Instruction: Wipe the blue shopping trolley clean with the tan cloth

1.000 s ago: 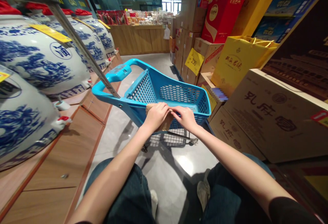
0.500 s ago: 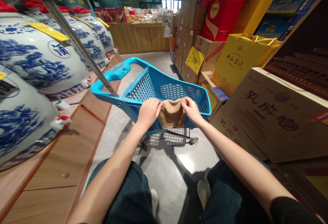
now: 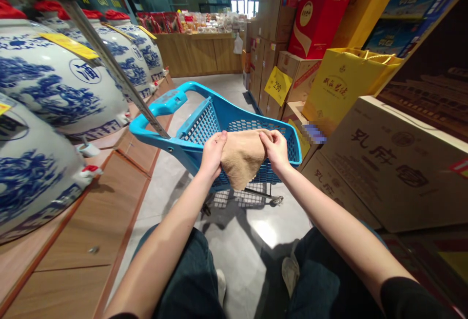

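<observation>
A tan cloth is stretched between my two hands, its lower part hanging down to a point. My left hand pinches its left top corner, thumb uppermost. On the other side my right hand grips the right top edge between thumb and fingers. Right behind the cloth stands a blue plastic shopping cart with a perforated basket. The cloth covers part of the basket's near rim; whether it touches that rim I cannot tell.
Large blue-and-white jars stand on a wooden platform at left. A metal pole slants across the cart's handle. Stacked cartons, a yellow gift bag and a red box line the right. A wooden counter stands at the back.
The cloth is now pulled flatter and wider, where before it sagged between my hands. My left hand has turned with its thumb up, and the right hand has shifted its hold slightly. The cart stays put.
</observation>
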`<state>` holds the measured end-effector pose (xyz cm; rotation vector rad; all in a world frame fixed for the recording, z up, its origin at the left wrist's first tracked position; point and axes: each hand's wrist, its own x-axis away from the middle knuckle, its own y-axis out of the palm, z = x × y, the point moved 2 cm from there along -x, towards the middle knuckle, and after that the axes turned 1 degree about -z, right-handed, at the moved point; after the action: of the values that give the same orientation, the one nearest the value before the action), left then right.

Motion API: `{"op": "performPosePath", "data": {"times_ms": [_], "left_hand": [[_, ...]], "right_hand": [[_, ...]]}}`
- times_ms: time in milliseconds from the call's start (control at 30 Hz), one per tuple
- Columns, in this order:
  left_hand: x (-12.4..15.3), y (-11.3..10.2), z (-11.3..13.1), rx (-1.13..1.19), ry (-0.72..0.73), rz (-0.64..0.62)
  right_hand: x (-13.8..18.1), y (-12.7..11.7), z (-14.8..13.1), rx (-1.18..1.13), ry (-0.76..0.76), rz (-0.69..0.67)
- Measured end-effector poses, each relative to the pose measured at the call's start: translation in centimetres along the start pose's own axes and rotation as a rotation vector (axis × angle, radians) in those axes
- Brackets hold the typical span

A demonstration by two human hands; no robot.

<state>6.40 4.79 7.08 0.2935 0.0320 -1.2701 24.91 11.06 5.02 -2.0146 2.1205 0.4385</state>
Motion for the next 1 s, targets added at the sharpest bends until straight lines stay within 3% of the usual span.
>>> {"op": "performPosePath", "data": {"times_ms": [200, 333, 433, 567, 667, 733, 867, 933, 1000], "left_hand": [[-0.5, -0.7, 0.6, 0.168, -0.055, -0.026], [-0.8, -1.2, -0.3, 0.066, -0.064, 0.012], [-0.7, -1.4, -0.5, -0.084, 0.036, 0.032], [0.1, -0.9, 0.4, -0.442, 0.265, 0.026], [1.0, 0.3, 0.7, -0.587, 0.321, -0.057], [1.6, 1.2, 0.5, -0.589, 0.331, -0.110], [1.9, 1.7, 0.0, -0.508, 0.272, -0.133], [1.7, 1.3, -0.2, -0.407, 0.215, -0.115], [1.5, 1.0, -0.1, -0.312, 0.175, -0.135]], "right_hand": [[-0.9, -0.9, -1.2, -0.148, 0.058, -0.100], [-0.9, -1.1, -0.3, -0.139, 0.194, -0.044], [-0.8, -1.0, 0.3, -0.180, 0.297, -0.039], [-0.5, -0.6, -0.4, -0.152, 0.158, -0.047], [0.7, 0.3, -1.6, -0.086, -0.011, -0.087], [1.8, 1.3, -2.3, -0.109, -0.027, -0.204], [3.1, 2.5, -2.8, -0.248, 0.110, -0.485], [2.8, 2.1, -2.6, -0.239, 0.116, -0.500], [1.9, 1.3, -2.4, -0.156, 0.047, -0.399]]}}
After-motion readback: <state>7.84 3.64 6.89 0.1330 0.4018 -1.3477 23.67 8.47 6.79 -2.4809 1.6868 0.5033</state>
